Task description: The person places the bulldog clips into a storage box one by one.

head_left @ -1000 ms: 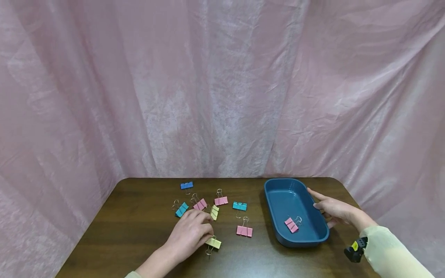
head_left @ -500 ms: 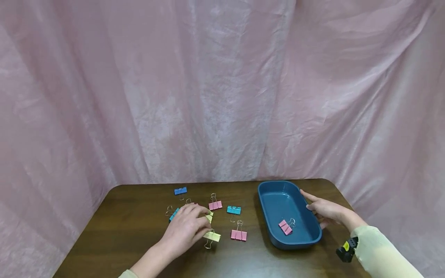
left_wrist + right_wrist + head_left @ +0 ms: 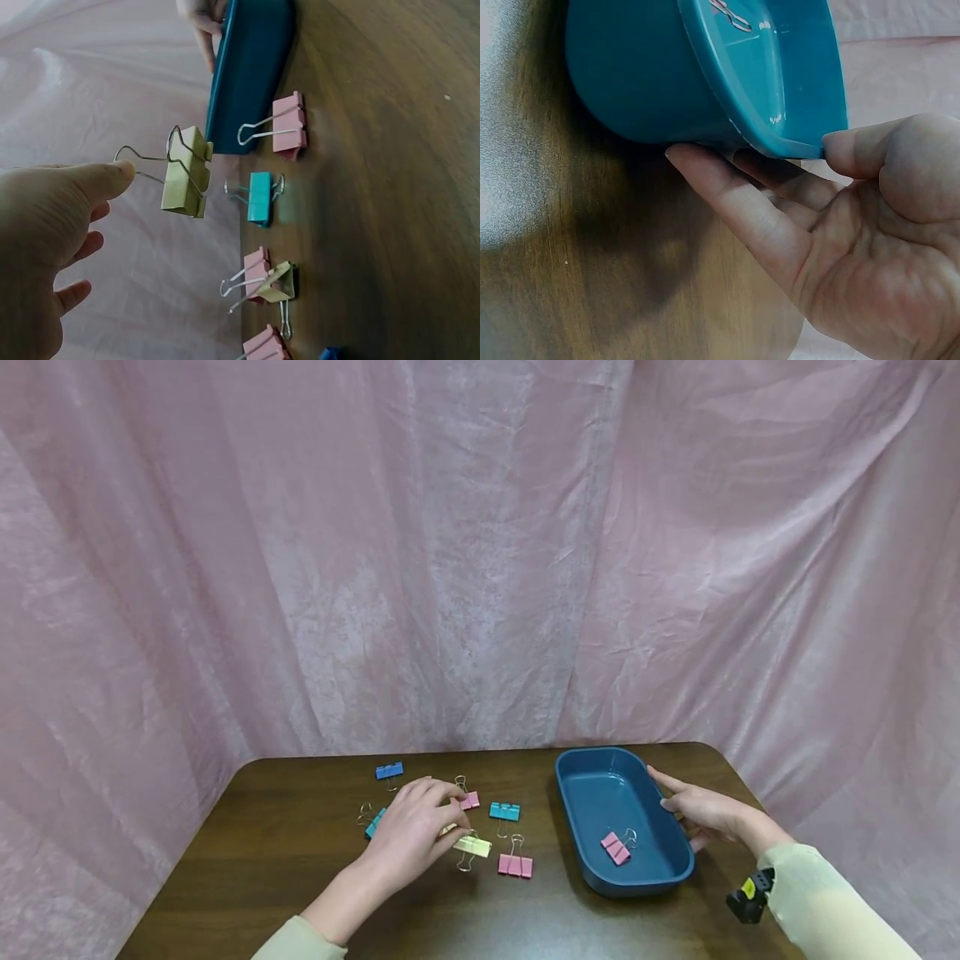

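Compared with half a second ago, the yellow clip has been carried rightward and toward the far side; it is now held above the table. The tray has been kept in place, with one pink clip lying inside. Between the yellow clip and the tray's left wall, a teal clip and a second pink clip are seen on the wood. The tray's far end is set close to the table's far edge, and a blue clip is found near that edge, farther left. One wire handle of the yellow clip is pinched tightly in the fingertips of the left hand, its other fingers loosely bent. The tray's right side is gripped by the right hand, with fingertips set at the rim and outer wall.
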`<action>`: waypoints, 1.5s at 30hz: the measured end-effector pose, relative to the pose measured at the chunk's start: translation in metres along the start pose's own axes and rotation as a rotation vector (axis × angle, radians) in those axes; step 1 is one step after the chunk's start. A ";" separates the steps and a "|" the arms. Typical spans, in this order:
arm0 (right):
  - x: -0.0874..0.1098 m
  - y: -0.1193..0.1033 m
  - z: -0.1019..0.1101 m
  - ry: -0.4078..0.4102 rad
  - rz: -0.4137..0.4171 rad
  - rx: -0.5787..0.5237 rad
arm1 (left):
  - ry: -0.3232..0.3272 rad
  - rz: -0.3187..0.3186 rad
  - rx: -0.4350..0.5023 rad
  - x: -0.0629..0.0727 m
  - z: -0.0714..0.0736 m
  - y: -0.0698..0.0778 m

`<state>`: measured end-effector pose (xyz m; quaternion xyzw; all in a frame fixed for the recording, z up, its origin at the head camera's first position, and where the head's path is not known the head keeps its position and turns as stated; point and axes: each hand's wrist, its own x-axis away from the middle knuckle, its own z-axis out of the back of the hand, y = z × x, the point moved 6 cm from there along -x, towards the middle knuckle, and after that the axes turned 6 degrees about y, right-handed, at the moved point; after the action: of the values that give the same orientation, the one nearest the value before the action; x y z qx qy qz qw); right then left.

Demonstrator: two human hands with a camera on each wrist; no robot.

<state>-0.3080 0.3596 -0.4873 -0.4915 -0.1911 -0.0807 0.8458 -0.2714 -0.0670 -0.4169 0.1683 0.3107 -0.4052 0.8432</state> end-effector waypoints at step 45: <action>-0.003 0.005 0.000 -0.009 0.007 -0.004 | -0.049 0.075 0.048 -0.069 -0.042 0.028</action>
<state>-0.3096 0.3617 -0.4925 -0.4943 -0.1930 -0.0760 0.8442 -0.2988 0.0132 -0.4018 0.1900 0.2734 -0.3845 0.8610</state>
